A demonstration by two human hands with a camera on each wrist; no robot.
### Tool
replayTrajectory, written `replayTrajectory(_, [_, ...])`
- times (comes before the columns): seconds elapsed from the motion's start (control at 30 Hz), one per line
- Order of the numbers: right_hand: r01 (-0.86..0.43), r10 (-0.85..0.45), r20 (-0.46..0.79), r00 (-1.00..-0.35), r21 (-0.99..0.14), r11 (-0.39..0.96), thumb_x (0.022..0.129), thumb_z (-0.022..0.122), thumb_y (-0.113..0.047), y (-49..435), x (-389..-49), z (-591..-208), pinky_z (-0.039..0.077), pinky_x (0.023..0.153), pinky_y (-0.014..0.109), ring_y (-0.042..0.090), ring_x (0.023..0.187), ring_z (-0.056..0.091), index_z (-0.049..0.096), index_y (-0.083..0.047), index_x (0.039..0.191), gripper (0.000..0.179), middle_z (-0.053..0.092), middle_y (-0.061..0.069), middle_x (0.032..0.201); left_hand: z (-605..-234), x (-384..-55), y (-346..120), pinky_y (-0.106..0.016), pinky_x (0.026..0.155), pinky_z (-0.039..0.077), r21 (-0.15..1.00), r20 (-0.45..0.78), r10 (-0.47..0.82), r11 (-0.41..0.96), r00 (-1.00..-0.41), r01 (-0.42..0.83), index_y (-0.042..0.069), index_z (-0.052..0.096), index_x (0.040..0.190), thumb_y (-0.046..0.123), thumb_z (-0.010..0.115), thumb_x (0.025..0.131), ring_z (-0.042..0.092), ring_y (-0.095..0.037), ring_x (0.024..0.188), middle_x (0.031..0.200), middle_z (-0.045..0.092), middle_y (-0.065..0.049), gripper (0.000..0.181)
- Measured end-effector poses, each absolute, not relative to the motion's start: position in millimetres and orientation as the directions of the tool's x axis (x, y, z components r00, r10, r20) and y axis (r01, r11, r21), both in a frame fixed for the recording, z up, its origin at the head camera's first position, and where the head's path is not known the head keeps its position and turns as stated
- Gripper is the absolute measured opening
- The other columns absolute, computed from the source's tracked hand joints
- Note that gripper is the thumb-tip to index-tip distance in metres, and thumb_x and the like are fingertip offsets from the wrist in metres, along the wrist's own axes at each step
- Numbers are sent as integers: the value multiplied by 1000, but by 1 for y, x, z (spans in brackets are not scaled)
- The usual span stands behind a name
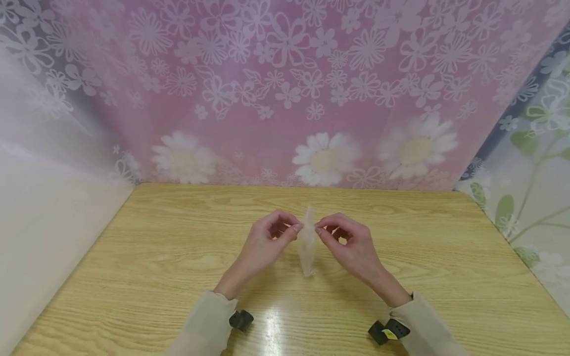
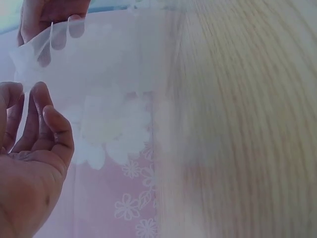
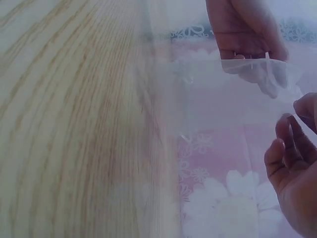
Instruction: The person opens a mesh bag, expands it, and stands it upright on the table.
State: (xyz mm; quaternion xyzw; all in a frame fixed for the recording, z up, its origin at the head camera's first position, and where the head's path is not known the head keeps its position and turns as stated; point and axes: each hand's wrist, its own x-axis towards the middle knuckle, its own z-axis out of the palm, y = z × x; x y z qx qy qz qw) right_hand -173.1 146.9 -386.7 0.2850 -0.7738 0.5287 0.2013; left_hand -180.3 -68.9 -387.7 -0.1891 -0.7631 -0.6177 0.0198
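A thin, see-through plastic bag (image 1: 307, 247) hangs upright between the two hands, seen nearly edge-on in the head view. My left hand (image 1: 269, 242) pinches its near-left side between thumb and index finger. On the opposite side, my right hand (image 1: 354, 244) pinches the film in the same way. In the left wrist view the bag (image 2: 111, 54) spreads out as a milky sheet, and the right hand's fingertips show through it. The right wrist view has the bag (image 3: 213, 89) in front of the left hand (image 3: 247, 29). Both hands are raised over the table.
A light wood-grain table (image 1: 156, 247) stretches beneath the hands. Behind it hangs a pink curtain (image 1: 267, 113) with white flowers, and pale sheets flank both sides. Dark wrist devices (image 1: 242, 320) sit at the cuffs of the light sleeves (image 1: 205, 321).
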Motion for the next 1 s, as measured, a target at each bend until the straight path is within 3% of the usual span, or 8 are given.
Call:
replayTrajectory(0.27, [-546,-220,504,-835,-807,225,94,67,6,149,-172,-388,58,64,22,17,73,69,71,-3,105,14,71,14,92,-386,-181,-70,-26,78,59,951,263,293,82,-919,298,6,68,109,11,69,98,71,-17,87,102,74,-15,11])
replayTrajectory(0.53, [-542,-224,500,-837,-816,204,92,68,8,149,-174,-389,59,68,21,10,78,68,74,-3,102,16,73,15,95,-388,-183,-72,-27,78,57,959,166,306,169,-937,225,16,71,120,23,71,98,69,-15,89,103,72,-5,23])
replayTrajectory(0.7, [-575,-238,531,-813,-796,187,91,69,10,147,-175,-391,59,70,21,13,79,69,74,-4,101,18,72,15,94,-386,-182,-71,-30,78,57,953,140,308,216,-941,213,22,72,115,31,70,99,70,-16,91,104,73,0,19])
replayTrajectory(0.87, [-579,-246,533,-809,-795,181,90,69,11,146,-174,-391,59,69,22,13,78,70,74,-3,101,18,72,16,93,-385,-180,-69,-27,73,55,943,175,290,224,-941,245,16,73,105,28,70,99,68,-16,87,100,74,-2,14])
replayTrajectory(1.0, [-521,-251,475,-844,-837,169,92,68,8,145,-171,-388,60,70,22,9,79,68,72,-1,103,15,71,16,96,-384,-180,-69,-26,73,55,951,184,287,191,-940,245,13,72,102,25,71,98,71,-24,89,99,73,-5,13])
